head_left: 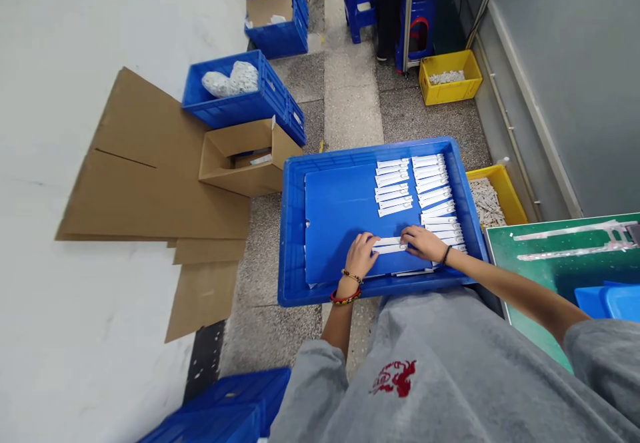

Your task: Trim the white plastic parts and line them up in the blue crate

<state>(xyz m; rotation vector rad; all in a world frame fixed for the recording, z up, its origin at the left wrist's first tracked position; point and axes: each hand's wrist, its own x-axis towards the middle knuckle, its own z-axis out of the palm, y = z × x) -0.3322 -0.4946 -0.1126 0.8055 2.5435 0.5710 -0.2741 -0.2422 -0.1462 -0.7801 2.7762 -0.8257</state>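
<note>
I see a person in a grey shirt (460, 376) standing over a big blue tub (289, 230), in the middle of the frame. The left hand (361, 254) and the right hand (421, 242) are near each other, low in the tub. Their fingers are bent in small and narrow, and they hold two white strips (390, 246) between them, one hand at each end. I can't tell if those strips touch the blue sheet (340, 210) under them.

More white strips lie on the sheet in two neat lines: a short line (393, 188) above the hands, and a long line (433, 180) by the tub's right side. The right arm goes over the low end of the long line.

A green table (550, 280) is at the right of the frame. Just above it, a yellow box (513, 196) is full of little white bits. Brown cardboard (145, 183) leans on the white wall (65, 96) at the left. Next to it is an open brown box (245, 180), and a blue crate (277, 100) holds shiny bags (233, 80).
</note>
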